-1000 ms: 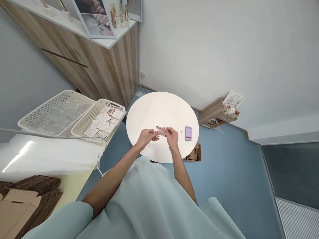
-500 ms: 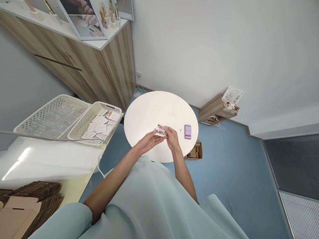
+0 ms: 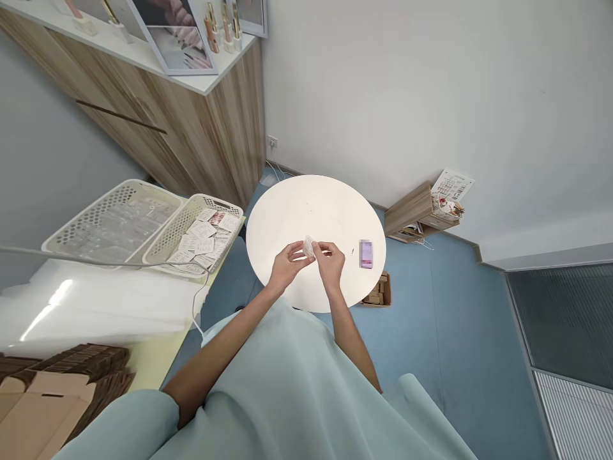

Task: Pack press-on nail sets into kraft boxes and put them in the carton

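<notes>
Over the round white table [image 3: 278,211], I hold a small card [image 3: 309,246] up between both hands, with a face of fine printed lines toward me. My left hand [image 3: 284,268] pinches the card's left edge, its other fingers curled loosely. At the card's right side my right hand [image 3: 330,264] grips it between thumb and fingers. The card's other face is turned away. On the table to the right lies a phone [image 3: 366,254] with a lit, blurred screen, a tiny dark object [image 3: 353,251] beside it.
At left, a white basket [image 3: 154,249] holds many similar cards [image 3: 196,245]; another basket [image 3: 52,241] holds clear plastic pieces. Clear wrap [image 3: 110,306] and folded cardboard boxes [image 3: 52,402] lie nearer. A cardboard box [image 3: 387,291] stands on the floor, a low shelf [image 3: 412,211] by the wall.
The card has turned over: before, rows of reddish nail-like shapes faced me; now a printed text side does. Both hands have shifted their grip and risen slightly.
</notes>
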`<state>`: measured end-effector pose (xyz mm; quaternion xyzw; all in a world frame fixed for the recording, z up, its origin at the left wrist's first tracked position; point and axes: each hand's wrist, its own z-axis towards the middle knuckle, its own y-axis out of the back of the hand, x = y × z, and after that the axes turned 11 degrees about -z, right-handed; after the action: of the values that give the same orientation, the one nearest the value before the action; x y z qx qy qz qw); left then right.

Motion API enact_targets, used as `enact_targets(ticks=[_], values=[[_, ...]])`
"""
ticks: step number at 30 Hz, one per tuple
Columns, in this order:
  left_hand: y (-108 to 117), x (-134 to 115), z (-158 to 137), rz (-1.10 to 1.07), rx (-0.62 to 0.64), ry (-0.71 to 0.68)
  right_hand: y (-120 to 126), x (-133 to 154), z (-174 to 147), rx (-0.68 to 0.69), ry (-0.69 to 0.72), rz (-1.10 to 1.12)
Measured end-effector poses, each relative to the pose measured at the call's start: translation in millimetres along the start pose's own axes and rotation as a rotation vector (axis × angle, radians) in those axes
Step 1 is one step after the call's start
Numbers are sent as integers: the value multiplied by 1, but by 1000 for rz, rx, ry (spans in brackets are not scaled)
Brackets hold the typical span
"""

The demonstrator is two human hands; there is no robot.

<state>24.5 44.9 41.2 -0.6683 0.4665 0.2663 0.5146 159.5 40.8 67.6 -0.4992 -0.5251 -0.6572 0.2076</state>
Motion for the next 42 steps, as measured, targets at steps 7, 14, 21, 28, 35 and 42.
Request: enact_targets(ticks=[7,14,21,28,35,42], values=[[20,-9,4,-41,-39,27,7,6,14,102,-16,111],[31,-15,5,-57,-58,75,5,8,19,175,-4,157],[38,-18,1,-465,234,330,8,12,22,271,7,230],[33,-14,-5,-528,440,373,10,8,21,392,-8,261],[32,-8,0,-417,307,294,9,13,18,244,38,127],[21,-4,2,-6,-24,2,10,21,7,224,72,-27]])
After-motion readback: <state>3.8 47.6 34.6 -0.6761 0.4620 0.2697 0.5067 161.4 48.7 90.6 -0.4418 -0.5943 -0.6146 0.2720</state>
